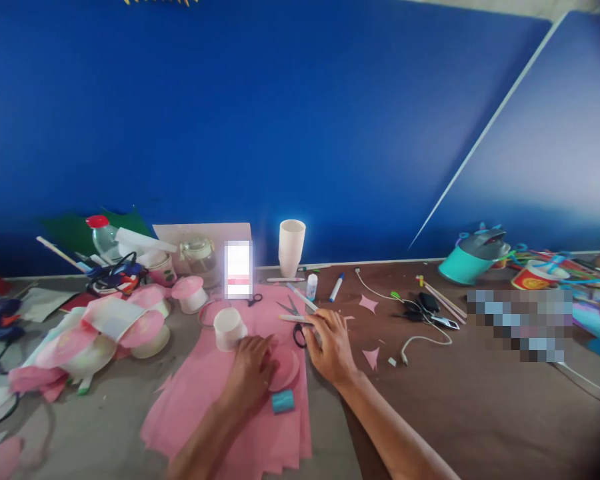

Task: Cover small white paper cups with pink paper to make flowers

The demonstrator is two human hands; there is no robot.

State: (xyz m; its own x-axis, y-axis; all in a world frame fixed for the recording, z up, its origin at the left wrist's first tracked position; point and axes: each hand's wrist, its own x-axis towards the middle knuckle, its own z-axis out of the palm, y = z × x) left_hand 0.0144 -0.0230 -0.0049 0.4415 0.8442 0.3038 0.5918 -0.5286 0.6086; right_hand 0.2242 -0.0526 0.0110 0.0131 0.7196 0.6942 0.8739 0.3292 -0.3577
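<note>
Left hand [253,367] pressed flat on pink paper disc [286,368] atop pink sheet [220,407] on desk [455,413]; right hand [330,347] closing over scissors [300,323], blades possibly nicking nearby fingers or snagging sheet

Right hand [330,347] covers the scissors [296,319] handles. Left hand [253,373] hides part of the pink disc [285,370]. Right of the scissors, a pixelated patch [520,323] conceals its contents.

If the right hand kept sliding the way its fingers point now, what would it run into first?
The right hand points up and left across the table, and its fingers already rest at the black handles of the scissors. Those come first, with the white stick lying across them. Beyond lies the pink paper; depth is hard to judge.
</note>
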